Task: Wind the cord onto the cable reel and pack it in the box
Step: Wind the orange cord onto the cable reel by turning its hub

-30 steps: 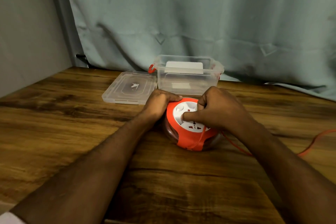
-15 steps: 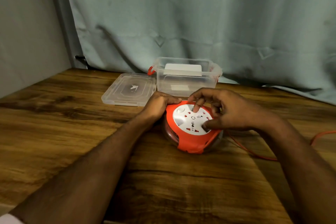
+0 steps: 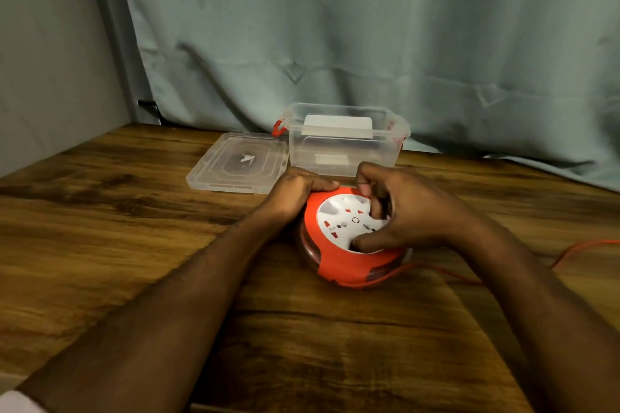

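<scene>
The left hand [image 3: 295, 193] gripped the rigid, probably light cable reel [image 3: 352, 238] by its orange rim, while the right hand [image 3: 402, 211] curled onto its white hub, reeling limp cord [image 3: 446, 273].

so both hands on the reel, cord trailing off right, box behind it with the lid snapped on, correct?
Not the lid. The head view shows the box open, its lid lying flat on the table to the box's left. The rest holds: left hand and right hand are on the reel, and the cord trails off right.
</scene>
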The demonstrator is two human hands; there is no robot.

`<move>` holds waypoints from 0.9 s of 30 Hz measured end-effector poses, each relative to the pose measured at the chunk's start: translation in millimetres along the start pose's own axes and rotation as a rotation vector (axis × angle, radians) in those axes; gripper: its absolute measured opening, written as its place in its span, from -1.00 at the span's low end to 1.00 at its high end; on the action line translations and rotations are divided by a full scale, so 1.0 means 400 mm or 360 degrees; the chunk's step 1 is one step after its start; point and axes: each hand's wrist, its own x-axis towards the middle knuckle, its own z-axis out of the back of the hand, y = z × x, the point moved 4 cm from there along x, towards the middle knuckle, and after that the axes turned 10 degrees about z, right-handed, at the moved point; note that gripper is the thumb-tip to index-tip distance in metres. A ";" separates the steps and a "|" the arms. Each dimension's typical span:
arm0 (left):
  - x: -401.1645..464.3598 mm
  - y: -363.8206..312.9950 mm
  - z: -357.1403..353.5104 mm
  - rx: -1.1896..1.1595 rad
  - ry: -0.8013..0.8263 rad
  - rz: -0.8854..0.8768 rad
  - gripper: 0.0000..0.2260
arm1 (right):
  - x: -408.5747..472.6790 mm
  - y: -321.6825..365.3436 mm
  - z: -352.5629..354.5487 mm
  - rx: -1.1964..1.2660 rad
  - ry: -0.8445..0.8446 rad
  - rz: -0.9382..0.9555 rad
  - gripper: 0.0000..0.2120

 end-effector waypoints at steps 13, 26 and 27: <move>0.003 0.004 -0.001 -0.0020 0.0045 0.0026 -0.85 | 0.021 0.022 -0.027 -0.0228 -0.0058 -0.0068 -0.46; 0.005 0.006 0.001 0.0163 0.0158 -0.0057 -0.82 | 0.004 -0.027 0.006 0.0095 0.0117 0.0185 -0.36; 0.007 0.005 0.001 0.0179 0.0145 -0.0072 -0.83 | 0.004 -0.031 0.008 0.0097 0.0107 0.0188 -0.32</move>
